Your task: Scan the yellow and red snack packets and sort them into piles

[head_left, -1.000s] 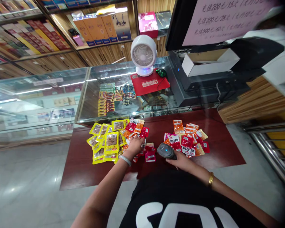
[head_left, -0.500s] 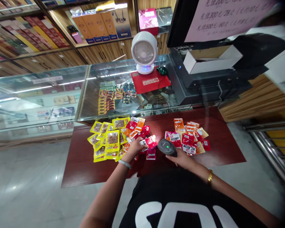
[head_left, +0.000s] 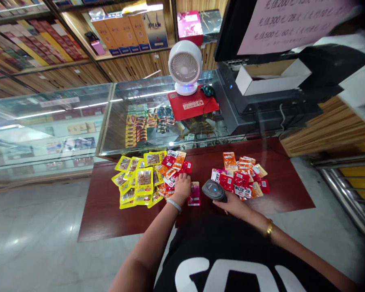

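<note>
My left hand [head_left: 183, 187], with a pale bangle at its wrist, lies palm down over the right side of the left pile. Its fingers stretch forward over red snack packets [head_left: 170, 182], and no packet shows in its grasp. A pink-purple packet [head_left: 195, 194] lies just right of it. Yellow snack packets [head_left: 144, 178] make up the pile's left part. My right hand [head_left: 235, 205] is closed around a black barcode scanner [head_left: 213, 190] with a blue light on top. Beyond the scanner lies another pile of red and orange packets [head_left: 241, 178].
The packets lie on a dark red tabletop [head_left: 109, 221] against a glass display case [head_left: 115, 121]. On the case stand a white fan [head_left: 185, 65], a red mat [head_left: 191, 106] and a mouse [head_left: 207, 90]. A monitor [head_left: 231, 36] and an open white box [head_left: 272, 83] are at the right.
The red packet that was in my left hand now appears on the right pile. My left hand has moved back onto the left pile. The scanner's light went from green to blue.
</note>
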`<state>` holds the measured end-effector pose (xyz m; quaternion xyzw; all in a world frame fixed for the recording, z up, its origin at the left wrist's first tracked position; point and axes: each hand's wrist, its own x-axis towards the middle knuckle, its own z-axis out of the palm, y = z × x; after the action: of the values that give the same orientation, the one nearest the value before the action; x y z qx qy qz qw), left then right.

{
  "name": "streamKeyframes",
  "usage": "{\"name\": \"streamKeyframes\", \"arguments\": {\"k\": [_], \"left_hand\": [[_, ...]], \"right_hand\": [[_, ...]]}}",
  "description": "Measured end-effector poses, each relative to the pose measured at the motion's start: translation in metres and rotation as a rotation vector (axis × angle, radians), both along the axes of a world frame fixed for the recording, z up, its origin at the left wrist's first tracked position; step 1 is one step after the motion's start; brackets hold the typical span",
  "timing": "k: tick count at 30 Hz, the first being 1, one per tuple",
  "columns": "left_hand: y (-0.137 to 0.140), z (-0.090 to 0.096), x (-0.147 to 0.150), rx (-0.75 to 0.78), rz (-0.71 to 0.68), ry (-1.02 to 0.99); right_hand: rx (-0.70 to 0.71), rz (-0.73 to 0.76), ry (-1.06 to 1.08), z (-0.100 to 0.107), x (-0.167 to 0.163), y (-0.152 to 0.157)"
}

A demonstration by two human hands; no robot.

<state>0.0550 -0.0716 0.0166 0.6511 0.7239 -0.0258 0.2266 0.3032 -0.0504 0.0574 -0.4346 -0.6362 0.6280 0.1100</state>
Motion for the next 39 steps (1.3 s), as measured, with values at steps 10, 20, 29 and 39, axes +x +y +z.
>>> {"name": "streamKeyframes", "arguments": {"k": [10,20,29,39], "left_hand": [[-0.003,-0.01,-0.013,-0.116,0.291,-0.279],[-0.011,-0.046,-0.014,0.061,0.769,-1.149],[-0.016,-0.03,-0.001,-0.084,0.737,-1.018],[0.01,-0.012,0.043,-0.114,0.611,-1.465]], "right_hand": [[0.01,0.016,-0.028,-0.001,0.003,-0.001],[-0.034,0.073,-0.034,0.008,0.002,0.0],[-0.022,0.107,-0.018,0.008,0.001,0.002],[-0.039,0.113,-0.019,0.004,0.001,0.001]]}}
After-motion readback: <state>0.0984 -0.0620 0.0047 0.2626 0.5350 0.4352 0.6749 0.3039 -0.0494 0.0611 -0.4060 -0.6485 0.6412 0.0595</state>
